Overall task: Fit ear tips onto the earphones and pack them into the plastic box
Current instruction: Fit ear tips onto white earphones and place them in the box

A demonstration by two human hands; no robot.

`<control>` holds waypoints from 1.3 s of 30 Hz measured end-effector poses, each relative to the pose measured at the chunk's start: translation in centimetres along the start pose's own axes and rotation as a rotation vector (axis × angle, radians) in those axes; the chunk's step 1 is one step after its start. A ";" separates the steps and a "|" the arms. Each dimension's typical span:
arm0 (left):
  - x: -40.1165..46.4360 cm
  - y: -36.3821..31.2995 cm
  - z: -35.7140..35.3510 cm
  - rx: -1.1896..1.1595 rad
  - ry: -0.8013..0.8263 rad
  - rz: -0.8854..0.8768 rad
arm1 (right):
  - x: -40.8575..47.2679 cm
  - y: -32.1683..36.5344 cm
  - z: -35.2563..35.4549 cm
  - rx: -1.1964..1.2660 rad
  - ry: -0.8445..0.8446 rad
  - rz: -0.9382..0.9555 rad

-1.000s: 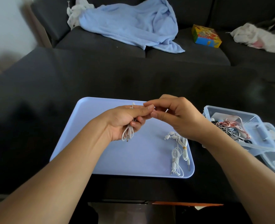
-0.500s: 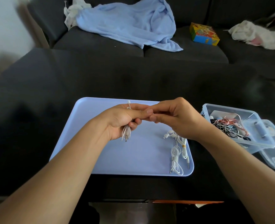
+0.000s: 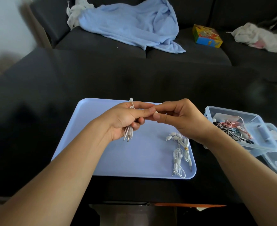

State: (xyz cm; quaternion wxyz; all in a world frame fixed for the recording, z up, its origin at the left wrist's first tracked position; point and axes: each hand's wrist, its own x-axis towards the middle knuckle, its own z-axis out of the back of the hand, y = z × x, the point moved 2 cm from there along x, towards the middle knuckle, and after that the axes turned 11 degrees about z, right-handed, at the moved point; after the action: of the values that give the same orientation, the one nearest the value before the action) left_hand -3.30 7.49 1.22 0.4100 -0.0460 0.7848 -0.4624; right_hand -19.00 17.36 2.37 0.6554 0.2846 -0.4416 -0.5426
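White earphone bundle (image 3: 129,133) gripped in left hand (image 3: 126,119); earbud (image 3: 156,112) pinched by right hand (image 3: 181,119); hands held together above blue tray (image 3: 102,154).

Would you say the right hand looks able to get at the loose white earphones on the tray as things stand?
Probably yes: the earphones lie uncovered just below the right hand, though its fingers pinch a small white piece now.

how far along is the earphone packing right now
Done, apparently: a tangle of earphones already lies in the plastic box. In hand: the left hand grips a white set, the right hand pinching at its earbud. Left: white earphones waiting on the tray.
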 end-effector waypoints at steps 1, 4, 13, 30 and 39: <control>0.0 0.0 0.0 -0.002 -0.002 -0.002 | 0.0 0.0 0.0 -0.005 -0.001 0.002; 0.0 0.0 0.0 0.001 0.001 -0.001 | 0.1 -0.1 -0.1 -0.001 -0.006 -0.007; -0.2 -0.2 0.0 0.042 -0.010 -0.026 | 0.0 0.1 0.0 0.073 0.003 -0.013; 0.3 0.0 0.4 0.004 0.017 -0.014 | 0.5 0.2 -0.4 -0.366 0.021 0.175; 0.1 0.0 0.1 0.023 0.013 -0.022 | 0.3 0.3 -0.4 -0.418 -0.013 0.220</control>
State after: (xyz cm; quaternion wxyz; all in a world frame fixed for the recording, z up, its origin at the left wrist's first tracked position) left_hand -3.29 7.36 1.18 0.4004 -0.0471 0.7815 -0.4762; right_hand -18.50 17.11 2.56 0.7525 0.0894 -0.3525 -0.5492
